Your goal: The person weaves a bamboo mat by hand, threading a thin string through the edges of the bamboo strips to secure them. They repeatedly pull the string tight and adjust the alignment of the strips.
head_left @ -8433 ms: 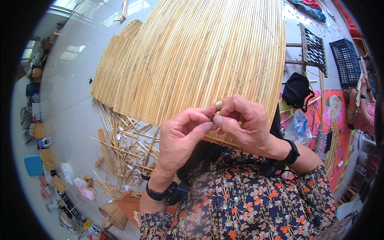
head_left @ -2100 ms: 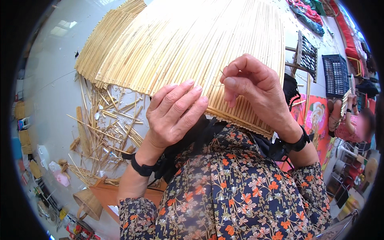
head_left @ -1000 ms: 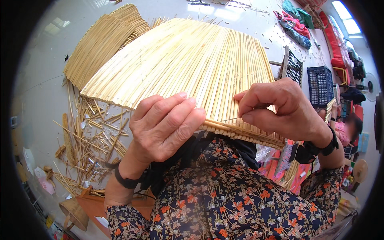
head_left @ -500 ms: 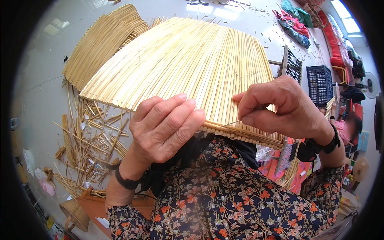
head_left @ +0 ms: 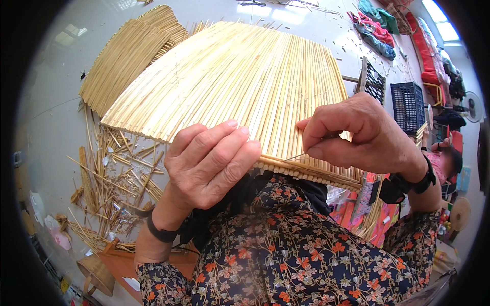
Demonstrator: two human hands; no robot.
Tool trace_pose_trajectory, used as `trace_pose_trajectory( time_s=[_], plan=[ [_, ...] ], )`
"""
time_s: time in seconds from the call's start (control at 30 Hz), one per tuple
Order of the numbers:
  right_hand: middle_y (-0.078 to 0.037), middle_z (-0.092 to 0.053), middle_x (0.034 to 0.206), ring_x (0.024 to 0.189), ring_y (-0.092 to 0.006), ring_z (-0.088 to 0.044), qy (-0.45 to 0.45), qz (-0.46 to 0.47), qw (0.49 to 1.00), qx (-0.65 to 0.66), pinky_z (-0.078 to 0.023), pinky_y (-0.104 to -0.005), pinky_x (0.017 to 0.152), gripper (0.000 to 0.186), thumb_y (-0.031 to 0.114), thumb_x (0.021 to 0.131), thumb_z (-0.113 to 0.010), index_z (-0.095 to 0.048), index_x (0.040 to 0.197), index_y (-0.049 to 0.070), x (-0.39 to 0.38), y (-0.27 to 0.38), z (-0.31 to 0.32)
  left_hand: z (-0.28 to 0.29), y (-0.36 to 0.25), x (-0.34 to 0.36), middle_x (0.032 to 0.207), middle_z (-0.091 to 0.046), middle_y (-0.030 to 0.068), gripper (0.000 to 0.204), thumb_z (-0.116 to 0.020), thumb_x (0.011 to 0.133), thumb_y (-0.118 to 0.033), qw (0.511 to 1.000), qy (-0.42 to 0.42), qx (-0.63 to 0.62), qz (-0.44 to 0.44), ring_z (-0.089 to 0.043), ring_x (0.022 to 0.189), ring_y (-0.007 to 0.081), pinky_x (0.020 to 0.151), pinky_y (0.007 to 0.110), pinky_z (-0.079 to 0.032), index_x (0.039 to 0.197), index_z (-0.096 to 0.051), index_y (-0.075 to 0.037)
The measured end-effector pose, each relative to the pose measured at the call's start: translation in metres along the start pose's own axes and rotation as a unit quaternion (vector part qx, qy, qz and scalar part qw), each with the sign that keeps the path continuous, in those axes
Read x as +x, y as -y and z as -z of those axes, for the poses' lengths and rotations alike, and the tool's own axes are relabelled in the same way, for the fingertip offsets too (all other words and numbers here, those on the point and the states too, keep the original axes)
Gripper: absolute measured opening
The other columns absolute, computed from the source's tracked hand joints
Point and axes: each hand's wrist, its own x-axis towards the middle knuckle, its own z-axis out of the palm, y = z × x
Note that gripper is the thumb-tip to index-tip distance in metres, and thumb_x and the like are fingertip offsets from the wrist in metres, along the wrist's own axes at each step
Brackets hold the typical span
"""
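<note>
Left of mat (head_left: 240,76), scattered straw scraps (head_left: 109,178)

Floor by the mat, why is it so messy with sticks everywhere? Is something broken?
Nothing looks broken. The loose straw pieces lie scattered every which way on the floor left of the straw mat, like offcuts. The mat itself is neat, its stalks side by side. The left hand holds its near edge; the right hand pinches a thin needle.
</note>
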Motion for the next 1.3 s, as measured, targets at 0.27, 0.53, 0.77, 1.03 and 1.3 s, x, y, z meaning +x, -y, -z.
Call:
trace_pose_trajectory(
  time_s=[0.27,0.53,0.77,1.03,1.3],
  plan=[
    [-0.009,-0.07,0.074,0.066,-0.0237,-0.072,0.064,0.018,0.991,-0.112,-0.053,-0.0352,0.062,0.004,0.0,0.087,-0.073,-0.073,0.089,0.004,0.014,0.025,0.016,0.001,0.002,0.001,0.103,-0.079,0.0044,0.025,-0.081,0.085,-0.016,1.0,0.003,-0.01,-0.002,-0.078,0.097,0.0228,0.08,0.034,-0.054,0.109,-0.082,-0.009],
    [-0.009,-0.065,0.07,0.061,-0.0251,-0.064,0.084,0.13,0.97,-0.186,-0.049,-0.0351,0.06,0.003,0.003,0.09,-0.072,-0.073,0.088,0.001,0.038,0.036,0.047,-0.001,0.014,0.031,0.1,-0.076,0.004,0.033,-0.086,0.084,-0.018,0.998,-0.018,-0.05,-0.021,-0.076,0.092,0.0233,0.076,0.036,-0.055,0.113,-0.079,-0.006],
    [0.001,-0.065,0.067,0.058,-0.0053,-0.062,0.096,-0.032,0.994,-0.038,-0.05,-0.0237,0.053,0.014,0.014,0.099,-0.071,-0.079,0.092,0.005,0.056,0.037,0.074,0.001,0.033,0.062,0.092,-0.075,0.0006,0.035,-0.085,0.081,-0.019,0.998,-0.037,-0.038,-0.02,-0.073,0.082,0.0171,0.069,0.035,-0.053,0.113,-0.079,-0.007],
    [0.001,-0.071,0.073,0.056,-0.0041,-0.06,0.087,-0.061,0.994,-0.038,-0.048,-0.0224,0.05,0.015,0.015,0.1,-0.073,-0.082,0.098,0.002,0.067,0.037,0.112,0.005,0.055,0.102,0.089,-0.074,0.0054,0.03,-0.087,0.085,-0.021,0.996,-0.009,-0.08,-0.029,-0.075,0.079,0.0261,0.068,0.037,-0.057,0.109,-0.077,-0.006],
    [0.001,-0.071,0.073,0.058,-0.005,-0.061,0.121,-0.122,0.984,-0.04,-0.049,-0.0237,0.052,0.015,0.014,0.098,-0.074,-0.083,0.098,0.002,0.095,0.016,0.11,-0.014,0.087,0.094,0.088,-0.073,0.0038,0.025,-0.085,0.088,-0.024,0.988,0.045,-0.151,-0.002,-0.075,0.078,0.0256,0.068,0.039,-0.057,0.105,-0.076,-0.009]
  ],
)
